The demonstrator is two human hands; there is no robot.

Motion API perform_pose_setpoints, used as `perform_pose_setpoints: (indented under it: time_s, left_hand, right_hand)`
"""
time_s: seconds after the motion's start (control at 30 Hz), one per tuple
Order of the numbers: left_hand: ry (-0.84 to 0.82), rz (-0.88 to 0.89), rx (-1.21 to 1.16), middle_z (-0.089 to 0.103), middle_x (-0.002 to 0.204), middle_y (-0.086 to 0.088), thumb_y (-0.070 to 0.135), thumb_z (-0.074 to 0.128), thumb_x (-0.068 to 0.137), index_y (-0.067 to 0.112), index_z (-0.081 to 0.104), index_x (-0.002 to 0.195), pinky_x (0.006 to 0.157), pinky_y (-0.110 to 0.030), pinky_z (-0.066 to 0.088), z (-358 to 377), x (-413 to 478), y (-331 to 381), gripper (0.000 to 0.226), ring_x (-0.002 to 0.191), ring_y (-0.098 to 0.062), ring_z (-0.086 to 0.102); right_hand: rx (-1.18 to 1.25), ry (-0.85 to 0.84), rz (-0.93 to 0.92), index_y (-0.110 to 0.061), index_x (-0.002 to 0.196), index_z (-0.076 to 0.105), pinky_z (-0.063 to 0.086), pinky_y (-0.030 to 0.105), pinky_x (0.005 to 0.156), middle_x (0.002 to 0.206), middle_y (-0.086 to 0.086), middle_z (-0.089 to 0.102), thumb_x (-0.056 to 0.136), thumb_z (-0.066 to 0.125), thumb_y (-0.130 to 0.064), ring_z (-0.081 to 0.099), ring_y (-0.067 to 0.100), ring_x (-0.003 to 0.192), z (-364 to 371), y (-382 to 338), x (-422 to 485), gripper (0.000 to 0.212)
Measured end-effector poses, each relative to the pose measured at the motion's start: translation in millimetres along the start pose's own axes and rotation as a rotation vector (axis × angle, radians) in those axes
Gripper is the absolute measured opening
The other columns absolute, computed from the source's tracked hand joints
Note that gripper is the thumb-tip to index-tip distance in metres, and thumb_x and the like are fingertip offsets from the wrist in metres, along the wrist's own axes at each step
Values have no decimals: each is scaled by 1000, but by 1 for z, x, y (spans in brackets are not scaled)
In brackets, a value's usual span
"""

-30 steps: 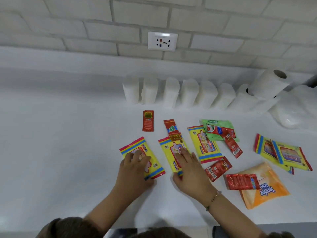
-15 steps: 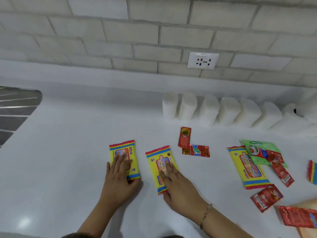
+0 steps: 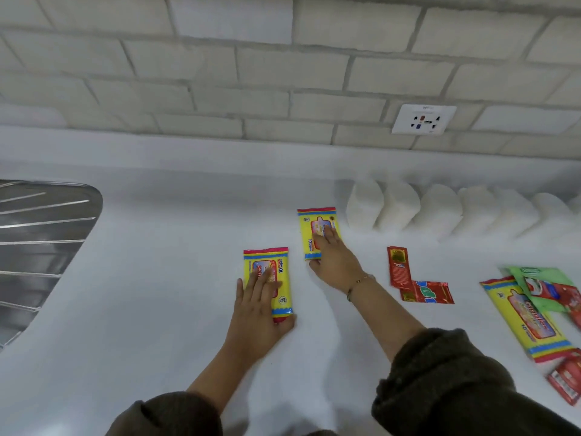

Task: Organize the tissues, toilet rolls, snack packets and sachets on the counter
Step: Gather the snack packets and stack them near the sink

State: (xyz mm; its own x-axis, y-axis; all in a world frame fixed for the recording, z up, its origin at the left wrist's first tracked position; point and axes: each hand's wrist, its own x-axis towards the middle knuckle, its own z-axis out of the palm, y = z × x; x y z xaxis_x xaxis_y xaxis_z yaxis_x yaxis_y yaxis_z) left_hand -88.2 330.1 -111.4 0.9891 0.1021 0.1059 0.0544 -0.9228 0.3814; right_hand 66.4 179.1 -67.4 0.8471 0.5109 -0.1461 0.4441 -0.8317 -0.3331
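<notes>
A white desk (image 3: 151,309) runs under a pale brick wall (image 3: 251,73) with a socket (image 3: 423,119), and a steel drainboard (image 3: 37,247) lies at the left. The left hand (image 3: 254,309) presses the near wipes packet (image 3: 281,278), its grip apart and flat. The right hand (image 3: 333,262) likewise presses the far wipes packet (image 3: 309,228), just beside the toilet rolls (image 3: 440,212).

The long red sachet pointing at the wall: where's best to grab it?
Probably pinch the red sachet across its narrow width near the far end, from above: it lies flat on the counter, and its near end touches a second sachet.
</notes>
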Motion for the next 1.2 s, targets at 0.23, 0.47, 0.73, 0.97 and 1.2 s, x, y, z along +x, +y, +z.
perform_pose_setpoints:
  time_s: [0.23,0.47,0.73,0.97,1.2]
  left_hand:
    - [76,64,-27,45,143,-11,60,50,72,15,48,123,114,-45,8,7,10,-12,68,136,-24,26]
    - [16,15,-42,44,143,-11,74,28,78,11,54,123,112,-55,16,1,78,-20,81,138,-32,32]
    - [-31,-23,-101,30,151,-7,38,53,90,14,44,130,114,-56,5,-5,153,-25,48,144,-25,15]
    - [32,23,-174,30,151,-9,32,49,93,13,42,133,115,-53,-2,-18,141,6,45,145,-27,11]
    - [-44,238,-424,32,150,-1,32,46,95,20,41,134,115,-29,-7,-22,93,112,42,145,-16,10]
  right_hand:
    - [31,5,80,-14,147,21,36,40,110,159,11,6,87,54,-26,8,24,147,-10,-1,32,70]
    - [126,110,1,-15,149,11,35,36,110,159,5,4,84,60,-25,5,20,147,-20,2,-3,82]
    - [121,107,67,-17,148,15,31,39,115,160,2,1,88,56,-27,8,19,147,-17,20,-52,73]
    - [135,163,252,-18,148,18,17,35,117,160,0,6,91,54,-33,7,19,147,-24,52,-83,69]
    - [148,303,619,-7,144,27,12,44,120,156,16,17,90,57,-28,9,31,146,-46,142,-155,66]
